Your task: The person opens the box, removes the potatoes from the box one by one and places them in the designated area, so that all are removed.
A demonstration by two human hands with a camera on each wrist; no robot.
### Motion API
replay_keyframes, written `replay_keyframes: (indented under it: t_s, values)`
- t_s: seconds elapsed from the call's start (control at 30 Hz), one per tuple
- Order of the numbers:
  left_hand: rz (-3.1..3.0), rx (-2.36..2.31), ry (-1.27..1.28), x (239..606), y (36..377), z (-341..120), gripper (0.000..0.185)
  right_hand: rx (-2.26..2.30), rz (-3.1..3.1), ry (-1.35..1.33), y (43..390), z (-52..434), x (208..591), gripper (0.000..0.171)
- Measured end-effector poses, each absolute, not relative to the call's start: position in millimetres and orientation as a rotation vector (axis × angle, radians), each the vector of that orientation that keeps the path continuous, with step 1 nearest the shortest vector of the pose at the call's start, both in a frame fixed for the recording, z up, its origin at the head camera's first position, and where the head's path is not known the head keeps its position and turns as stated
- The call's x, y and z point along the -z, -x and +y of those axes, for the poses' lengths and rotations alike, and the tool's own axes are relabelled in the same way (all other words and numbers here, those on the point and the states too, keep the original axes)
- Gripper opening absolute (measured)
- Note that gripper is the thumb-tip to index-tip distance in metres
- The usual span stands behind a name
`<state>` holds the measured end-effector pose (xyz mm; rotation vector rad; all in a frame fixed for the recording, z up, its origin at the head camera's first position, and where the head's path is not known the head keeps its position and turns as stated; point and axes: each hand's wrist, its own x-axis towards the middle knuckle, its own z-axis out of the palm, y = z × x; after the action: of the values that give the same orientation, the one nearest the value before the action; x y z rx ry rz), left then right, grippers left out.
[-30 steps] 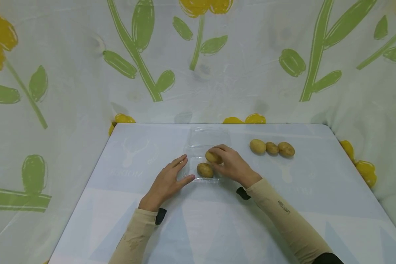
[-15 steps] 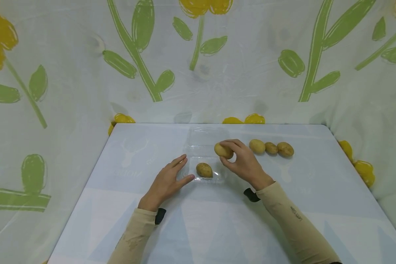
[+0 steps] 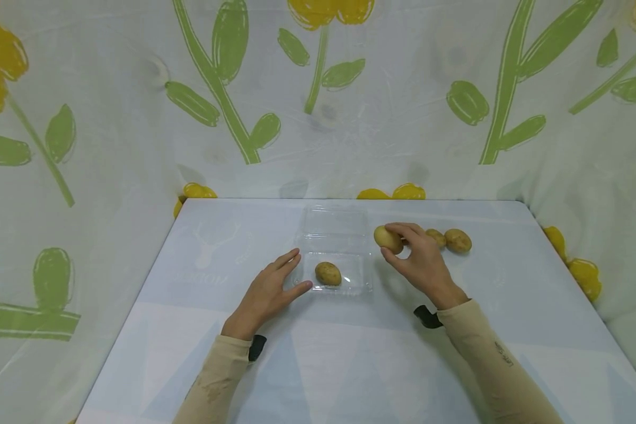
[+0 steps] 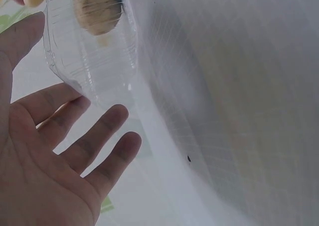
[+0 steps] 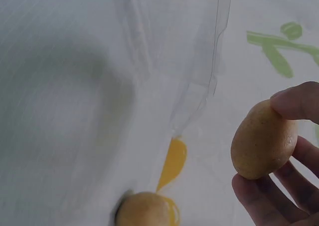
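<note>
A light brown potato (image 3: pixel 386 240) is pinched between the thumb and fingertips of my right hand (image 3: pixel 423 262), to the right of a clear plastic clamshell box (image 3: pixel 357 274). The right wrist view shows the same potato (image 5: pixel 261 138) held at the fingertips. One darker potato (image 3: pixel 328 274) lies in the box's near half, and the lid (image 3: pixel 335 221) lies folded back behind it. At the box's left edge rests my left hand (image 3: pixel 265 294), fingers spread and fairly straight. In the left wrist view its fingertips (image 4: pixel 72 89) are right at the rim.
Beyond my right hand, a small potato (image 3: pixel 436 238) and a larger potato (image 3: pixel 458 241) sit side by side on the white table (image 3: pixel 275 377); another is hidden behind the hand. A flower-print curtain (image 3: pixel 381 118) hangs along the table's back edge.
My right hand has lifted a potato out from over the box and carried it rightward, toward the row of potatoes. The left hand has stayed at the box.
</note>
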<state>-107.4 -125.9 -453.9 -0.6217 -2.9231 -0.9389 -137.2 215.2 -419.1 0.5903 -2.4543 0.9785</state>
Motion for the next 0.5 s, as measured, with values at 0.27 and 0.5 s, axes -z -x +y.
replay_keyframes:
  t_s: [0.27,0.5]
  values:
    - [-2.922,0.933,0.623,455,108,-126,0.078,-0.951,-2.46,-0.495,133,241,421,0.047]
    - [-2.931,0.936,0.615,455,108,-126,0.079,-0.917,-2.453,-0.417,131,263,422,0.048]
